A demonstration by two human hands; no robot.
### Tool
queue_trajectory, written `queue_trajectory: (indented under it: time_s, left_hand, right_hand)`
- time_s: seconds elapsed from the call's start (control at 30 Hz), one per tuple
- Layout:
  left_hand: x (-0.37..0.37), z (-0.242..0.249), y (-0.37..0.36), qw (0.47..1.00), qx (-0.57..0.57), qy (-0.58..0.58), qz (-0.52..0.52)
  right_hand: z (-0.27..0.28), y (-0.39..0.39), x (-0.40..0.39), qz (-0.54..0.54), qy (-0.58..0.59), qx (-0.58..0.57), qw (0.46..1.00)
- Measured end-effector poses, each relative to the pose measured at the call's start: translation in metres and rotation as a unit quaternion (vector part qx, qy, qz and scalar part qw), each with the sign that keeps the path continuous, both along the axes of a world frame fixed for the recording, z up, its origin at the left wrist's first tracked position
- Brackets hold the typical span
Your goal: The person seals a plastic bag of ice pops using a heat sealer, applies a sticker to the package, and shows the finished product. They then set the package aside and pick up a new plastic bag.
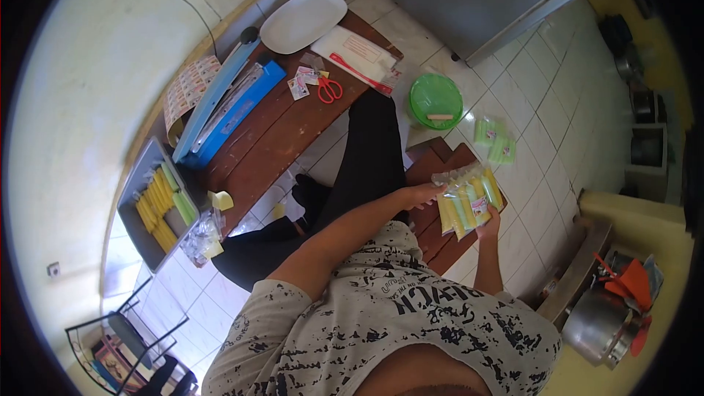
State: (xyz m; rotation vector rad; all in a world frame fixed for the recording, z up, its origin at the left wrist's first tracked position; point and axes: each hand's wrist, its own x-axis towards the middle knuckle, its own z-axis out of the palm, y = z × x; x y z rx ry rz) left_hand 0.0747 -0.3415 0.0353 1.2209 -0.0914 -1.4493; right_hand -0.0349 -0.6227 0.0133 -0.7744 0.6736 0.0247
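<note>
My left hand (424,196) is closed on the gathered, crinkled end of a clear plastic bag at the right of centre. Inside the bag of ice pops (469,204) lie several long, thin yellow and pale green tubes, with a small printed label on the front. My right hand (489,224) wraps round the bag's lower right side, its fingers partly hidden behind it. Below the bag is a brown wooden stool or bench (441,249). On the tiled floor just beyond lie similar packs of pale green tubes (495,139).
A green lidded tub (435,101) stands on the floor. The wooden bench (253,154) at left holds a blue sealer-like device (233,114), red-handled scissors (329,89), small labels (298,88) and a white tray (304,20). A grey bin (139,242) contains yellow and green tubes.
</note>
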Motion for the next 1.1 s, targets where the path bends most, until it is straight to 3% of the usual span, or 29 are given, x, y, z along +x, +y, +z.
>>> queue_trajectory:
  time_s: [0.2, 0.27, 0.3, 0.37, 0.4, 0.47, 0.5, 0.57, 0.7, 0.73, 0.77, 0.8, 0.87, 0.9, 0.97, 1.1]
  left_hand:
    - [-0.003, -0.007, 0.0, 0.994, 0.02, -0.04, 0.098]
    - [-0.003, -0.009, -0.001, 0.985, 0.034, -0.062, 0.158]
    - [-0.004, -0.014, -0.002, 0.985, 0.035, -0.063, 0.157]
    - [-0.006, -0.026, -0.005, 0.97, 0.049, -0.131, 0.198]
    - [-0.007, -0.024, -0.004, 0.97, 0.049, -0.131, 0.198]
    - [-0.007, -0.013, 0.001, 0.942, 0.048, -0.233, 0.236]
    - [-0.006, -0.009, 0.004, 0.942, 0.049, -0.234, 0.236]
    - [-0.002, 0.001, 0.015, 0.898, 0.042, -0.304, 0.315]
    - [0.035, 0.043, 0.077, 0.904, 0.027, -0.317, 0.287]
    - [0.039, 0.046, 0.094, 0.876, 0.077, -0.394, 0.265]
    - [0.042, 0.048, 0.109, 0.84, 0.128, -0.468, 0.241]
    - [0.04, 0.043, 0.124, 0.837, 0.133, -0.47, 0.245]
    - [0.027, 0.029, 0.144, 0.766, 0.158, -0.615, 0.104]
    - [0.018, 0.034, 0.146, 0.763, 0.163, -0.617, 0.105]
    - [0.001, 0.047, 0.146, 0.75, 0.224, -0.618, 0.073]
    - [0.004, 0.044, 0.146, 0.782, 0.225, -0.579, 0.055]
  right_hand:
    - [0.011, -0.03, 0.014, 0.103, 0.015, -0.062, 0.993]
    - [0.028, -0.035, 0.024, 0.241, 0.073, -0.13, 0.959]
    - [0.05, -0.028, 0.03, 0.24, 0.072, -0.129, 0.959]
    - [0.095, -0.005, 0.047, 0.315, 0.237, -0.386, 0.834]
    - [0.088, -0.02, 0.053, 0.315, 0.237, -0.385, 0.834]
    - [0.072, -0.056, 0.069, 0.494, 0.201, -0.569, 0.626]
    - [0.078, -0.05, 0.081, 0.464, 0.225, -0.647, 0.562]
    - [0.092, -0.027, 0.115, 0.429, 0.191, -0.668, 0.578]
    - [0.065, 0.031, 0.191, 0.313, -0.006, -0.731, 0.606]
    - [0.046, 0.046, 0.211, 0.291, -0.064, -0.731, 0.614]
    - [0.027, 0.062, 0.233, 0.303, -0.069, -0.734, 0.604]
    - [0.01, 0.078, 0.254, 0.314, -0.076, -0.737, 0.593]
    - [-0.014, 0.109, 0.287, 0.36, -0.063, -0.729, 0.579]
    - [-0.028, 0.121, 0.299, 0.36, -0.07, -0.727, 0.58]
    - [-0.053, 0.141, 0.318, 0.369, -0.036, -0.782, 0.5]
    - [-0.076, 0.167, 0.34, 0.359, 0.052, -0.802, 0.475]
